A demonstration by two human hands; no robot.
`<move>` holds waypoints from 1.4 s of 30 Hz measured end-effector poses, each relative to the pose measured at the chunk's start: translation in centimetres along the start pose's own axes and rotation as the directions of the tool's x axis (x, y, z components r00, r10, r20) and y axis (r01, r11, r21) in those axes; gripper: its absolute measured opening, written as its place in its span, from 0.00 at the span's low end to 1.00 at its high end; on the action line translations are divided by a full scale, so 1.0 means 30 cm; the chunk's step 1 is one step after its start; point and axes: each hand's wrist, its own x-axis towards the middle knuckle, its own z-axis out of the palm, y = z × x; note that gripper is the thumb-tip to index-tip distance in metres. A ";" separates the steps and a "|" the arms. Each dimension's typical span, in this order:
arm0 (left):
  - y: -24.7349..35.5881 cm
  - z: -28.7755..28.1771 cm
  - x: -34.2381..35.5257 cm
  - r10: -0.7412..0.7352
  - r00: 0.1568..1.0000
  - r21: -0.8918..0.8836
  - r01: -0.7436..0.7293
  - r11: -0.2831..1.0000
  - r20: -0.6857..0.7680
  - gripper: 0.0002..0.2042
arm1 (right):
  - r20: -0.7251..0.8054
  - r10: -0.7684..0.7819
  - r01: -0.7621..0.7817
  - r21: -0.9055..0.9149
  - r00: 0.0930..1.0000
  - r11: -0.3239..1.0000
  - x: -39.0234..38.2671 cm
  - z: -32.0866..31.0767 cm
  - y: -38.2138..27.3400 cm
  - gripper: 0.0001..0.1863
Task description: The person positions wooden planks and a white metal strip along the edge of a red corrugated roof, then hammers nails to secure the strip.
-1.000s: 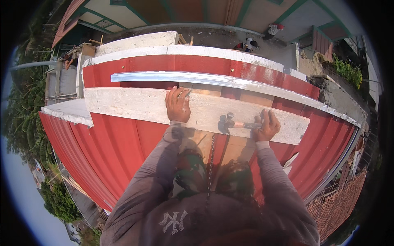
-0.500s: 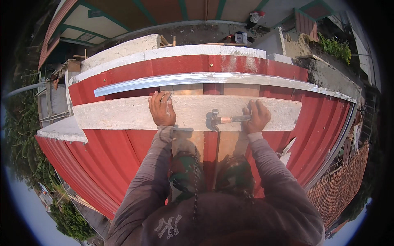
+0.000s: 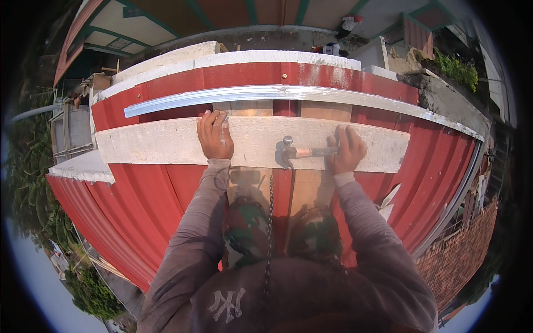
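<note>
A long, rough, whitish board stretches crosswise in front of me above red ribbed metal sheeting. Towards its left half, my left hand grips it, with the fingertips at the far edge. My right hand closes round the handle end of a claw hammer and also rests against the board's right part. The hammer's head points left, over the board's middle. Just beyond the board, a shiny metal channel runs roughly parallel to it.
Red roof sheeting spreads on both sides. Wooden planks lie below the board near my knees. Beyond the sheeting runs a whitish wall top. Two people are far below at the upper right. A torn pale scrap lies right of my arm.
The whole view has shifted, so the board, channel and both hands appear slightly higher. Both hands stay on the board, and the hammer remains in my right hand.
</note>
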 end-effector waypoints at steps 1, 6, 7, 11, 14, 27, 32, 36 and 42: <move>-0.001 -0.002 -0.003 0.003 1.000 0.000 -0.003 1.000 -0.004 0.13 | -0.003 0.003 -0.003 0.007 1.000 1.000 -0.003 -0.001 -0.005 0.25; -0.003 0.008 -0.009 0.014 0.999 0.014 -0.013 1.000 -0.037 0.12 | -0.023 0.019 -0.019 0.017 1.000 1.000 -0.010 -0.001 -0.010 0.24; -0.001 0.009 -0.011 0.017 0.999 0.019 -0.016 1.000 -0.044 0.12 | -0.024 0.021 -0.021 0.021 0.999 1.000 -0.013 -0.001 -0.010 0.24; -0.014 0.004 -0.027 0.036 0.997 0.029 -0.034 0.999 -0.073 0.13 | -0.005 0.038 -0.038 0.029 0.999 0.999 -0.021 -0.004 -0.018 0.23; 0.005 0.008 -0.021 0.061 0.995 0.015 -0.060 0.998 -0.074 0.13 | -0.023 0.042 -0.042 0.005 0.999 0.999 -0.026 -0.014 -0.010 0.22; -0.104 -0.006 -0.033 0.068 0.995 -0.147 -0.056 0.987 0.077 0.18 | 0.301 0.033 0.011 -0.144 0.953 0.990 0.079 -0.133 -0.031 0.46; -0.071 -0.042 -0.056 -0.074 0.995 -0.262 0.088 0.961 0.060 0.19 | 0.380 0.028 0.021 -0.124 0.925 0.992 0.117 -0.157 0.013 0.44; -0.062 -0.136 -0.197 -0.323 0.934 -0.117 0.307 0.944 -0.156 0.20 | 0.448 -0.034 0.109 -0.143 0.893 0.984 0.155 -0.187 -0.003 0.32; -0.049 -0.231 -0.374 -0.964 -0.026 -0.771 0.594 -0.228 0.265 0.22 | 0.503 -0.071 0.174 -0.161 0.862 0.971 0.099 -0.252 0.052 0.14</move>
